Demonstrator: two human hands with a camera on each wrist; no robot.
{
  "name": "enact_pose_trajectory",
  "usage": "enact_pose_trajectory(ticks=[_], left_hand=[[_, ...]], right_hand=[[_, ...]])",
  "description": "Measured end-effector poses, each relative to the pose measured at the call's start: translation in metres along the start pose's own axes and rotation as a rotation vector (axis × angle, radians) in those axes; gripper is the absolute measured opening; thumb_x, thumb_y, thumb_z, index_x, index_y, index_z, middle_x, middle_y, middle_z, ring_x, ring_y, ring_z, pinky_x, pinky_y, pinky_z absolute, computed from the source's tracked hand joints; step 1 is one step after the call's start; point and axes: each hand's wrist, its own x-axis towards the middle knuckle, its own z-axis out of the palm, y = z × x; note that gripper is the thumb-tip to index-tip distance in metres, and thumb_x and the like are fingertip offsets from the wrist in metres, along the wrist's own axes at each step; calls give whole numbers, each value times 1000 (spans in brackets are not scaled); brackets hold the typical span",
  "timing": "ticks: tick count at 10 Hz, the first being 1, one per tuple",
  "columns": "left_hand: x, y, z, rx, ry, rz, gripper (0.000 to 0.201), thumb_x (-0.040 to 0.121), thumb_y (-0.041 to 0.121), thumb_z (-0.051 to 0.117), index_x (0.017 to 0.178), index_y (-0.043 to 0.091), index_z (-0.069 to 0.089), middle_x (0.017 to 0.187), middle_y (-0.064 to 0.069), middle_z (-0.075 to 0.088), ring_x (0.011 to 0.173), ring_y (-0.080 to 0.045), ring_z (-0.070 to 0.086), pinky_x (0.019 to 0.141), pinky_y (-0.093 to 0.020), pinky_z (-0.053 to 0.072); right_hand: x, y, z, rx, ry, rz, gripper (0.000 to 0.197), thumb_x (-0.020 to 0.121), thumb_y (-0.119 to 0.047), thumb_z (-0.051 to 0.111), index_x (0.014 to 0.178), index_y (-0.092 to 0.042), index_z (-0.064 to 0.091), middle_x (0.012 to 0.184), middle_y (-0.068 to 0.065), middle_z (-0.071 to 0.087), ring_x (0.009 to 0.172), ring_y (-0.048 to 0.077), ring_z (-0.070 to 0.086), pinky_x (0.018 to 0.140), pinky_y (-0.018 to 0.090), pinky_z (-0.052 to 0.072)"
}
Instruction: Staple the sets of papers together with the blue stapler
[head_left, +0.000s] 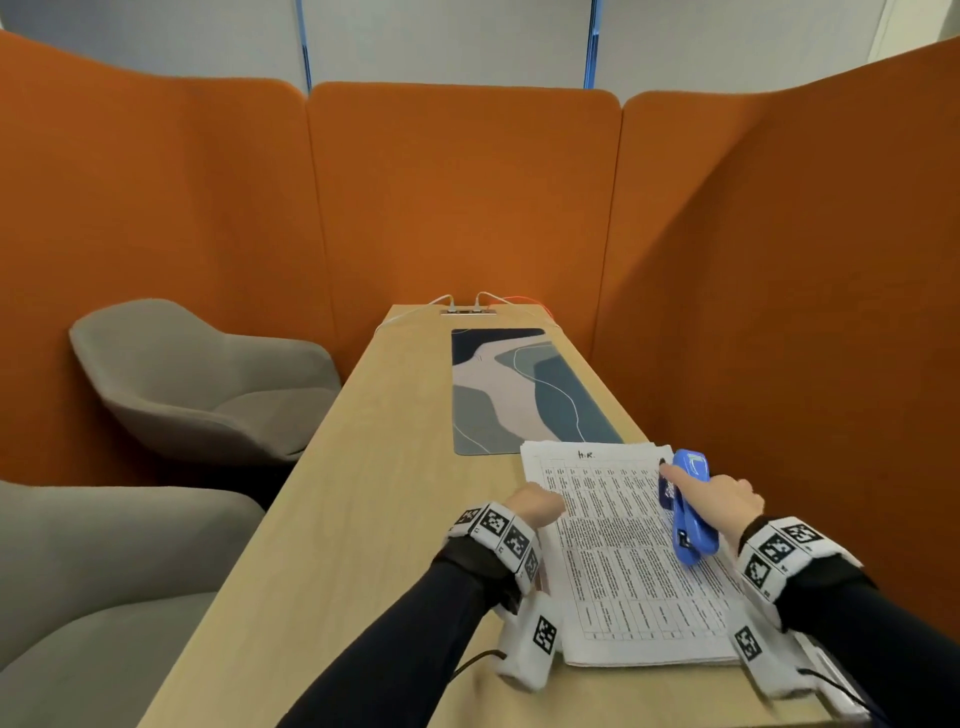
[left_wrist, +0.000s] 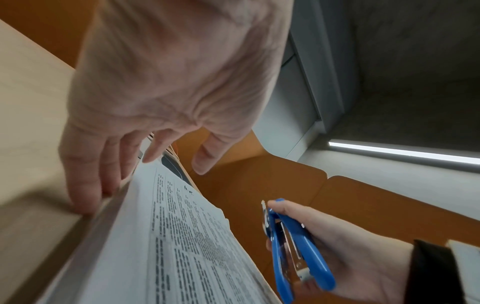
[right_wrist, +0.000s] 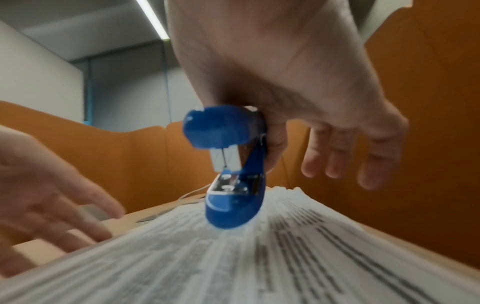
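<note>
A thick stack of printed papers (head_left: 623, 561) lies on the wooden table (head_left: 363, 519) near its right edge. My right hand (head_left: 719, 499) holds the blue stapler (head_left: 688, 512) above the stack's right side, its mouth apart and pointing away from me. In the right wrist view the stapler (right_wrist: 228, 164) hangs just over the papers (right_wrist: 259, 257), held by thumb and forefinger while the other fingers spread loose. My left hand (head_left: 535, 506) rests at the stack's left edge. The left wrist view shows its fingers (left_wrist: 85, 185) straight against the side of the papers (left_wrist: 182, 236).
A patterned desk mat (head_left: 519, 389) lies beyond the papers, with a socket and white cables (head_left: 467, 310) at the table's far end. Orange padded partitions (head_left: 467, 197) enclose the table closely on the right. Two grey chairs (head_left: 208, 379) stand to the left.
</note>
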Motion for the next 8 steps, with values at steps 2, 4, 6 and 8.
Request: enact_pose_trajectory(ticks=[2,4,6,8], left_hand=[[-14,-5,-34,-119,387,192,44,95,10,40,139,9,40,138,-12,46,123,-27,49,91,-30,41],[-38,-16,-70,-138,596,374,29,94,8,44,120,15,54,123,-7,54,115,-21,53,102,-40,43],[-53,-37,-93,-6,644,383,26,95,10,43,117,16,56,121,-4,55,111,-19,53,99,-37,44],[-69,-50,-101,-16,641,387,23,96,12,44,109,17,63,105,2,61,96,-14,55,81,-25,42]], right_hand=[[-51,-45,23,478,-387,-52,49,82,-60,59,93,-13,54,85,12,64,72,25,63,58,28,50],[-97,-93,83,102,-512,-230,27,81,-29,67,87,-8,52,71,5,56,58,15,52,55,25,45],[-119,-111,101,-301,-287,-378,39,86,-23,65,115,-7,44,87,3,52,95,22,53,84,29,44],[-122,-112,106,-108,-223,-327,57,88,-31,56,136,-8,35,93,5,54,97,24,53,83,30,43]])
